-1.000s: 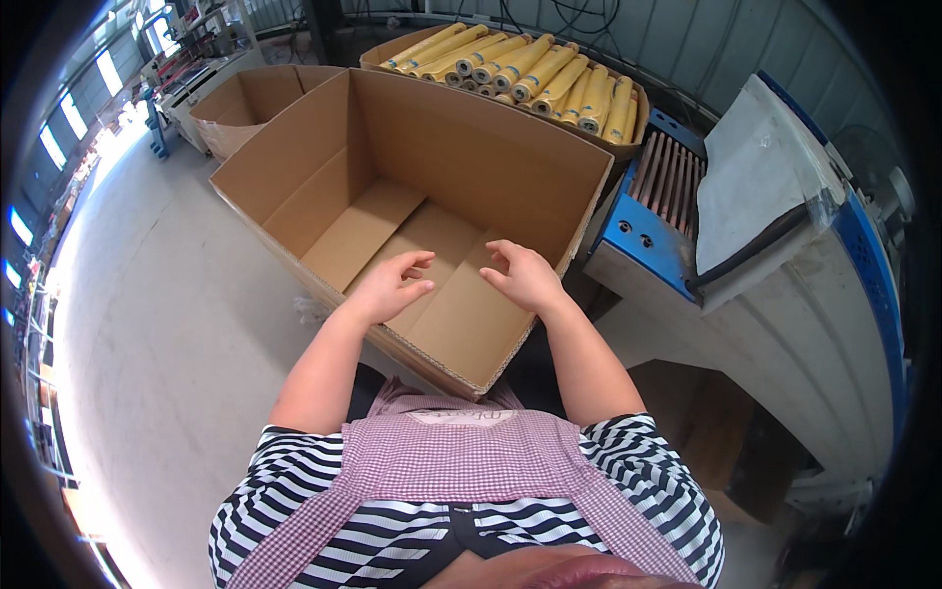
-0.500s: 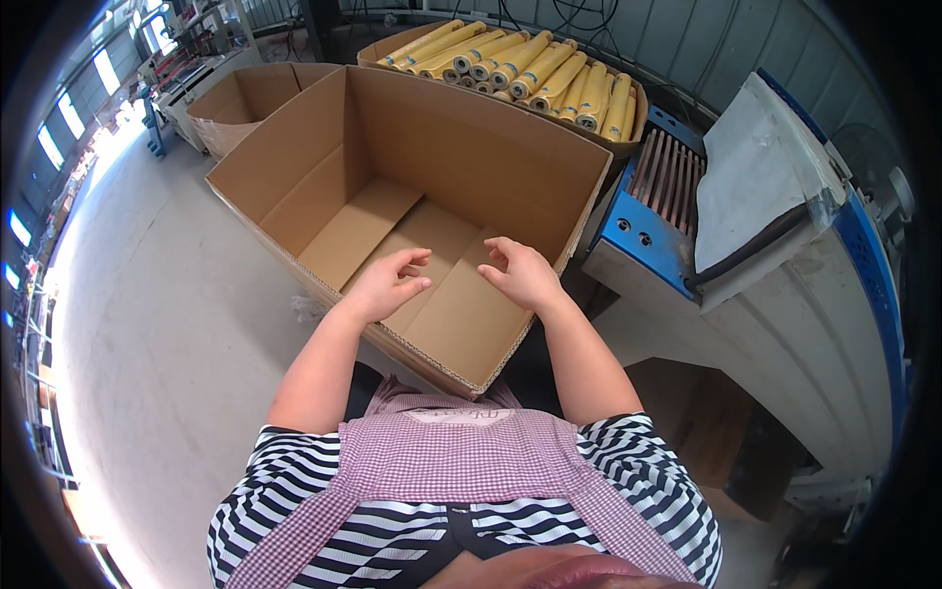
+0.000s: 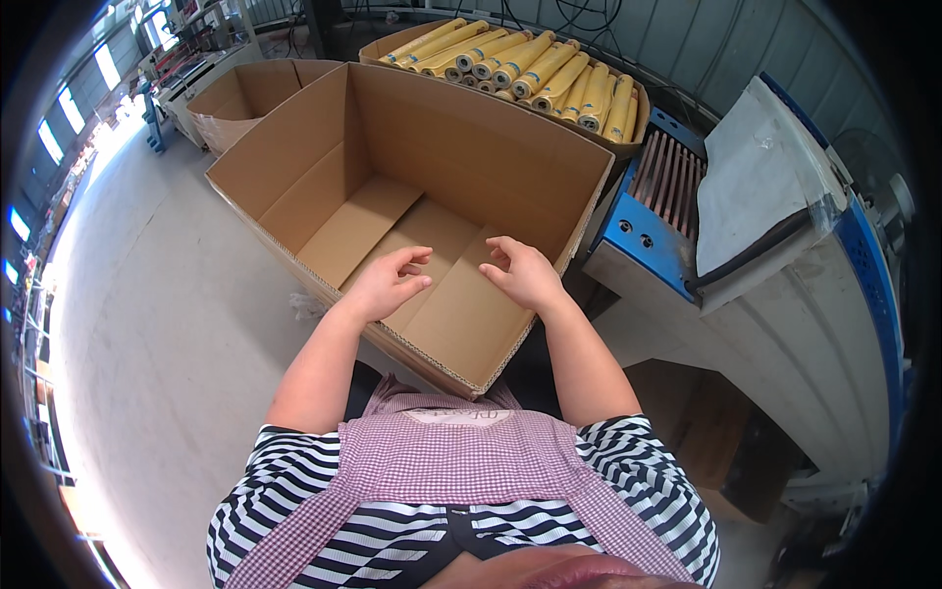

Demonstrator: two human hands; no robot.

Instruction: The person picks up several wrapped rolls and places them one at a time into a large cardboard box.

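A large open cardboard box (image 3: pixel 471 147) stands in front of me, its bottom flaps showing and nothing lying in it. Over its near part hang both of my hands, some way apart, with the palms facing each other. My left hand (image 3: pixel 391 285) is near the box's front left edge, fingers slightly curled and thumb apart. Close to the right edge, my right hand (image 3: pixel 525 275) has its fingers loosely bent and thumb apart. Neither hand holds anything. Whether my wrists touch the box rim I cannot tell.
Behind the box, another carton (image 3: pixel 628 145) holds several yellow wrapped rolls (image 3: pixel 525 64). A smaller cardboard box (image 3: pixel 226 106) sits at the back left. To the right stands a blue and white machine (image 3: pixel 775 324) with metal rollers (image 3: pixel 667 182). Grey floor (image 3: pixel 177 324) stretches along the left.
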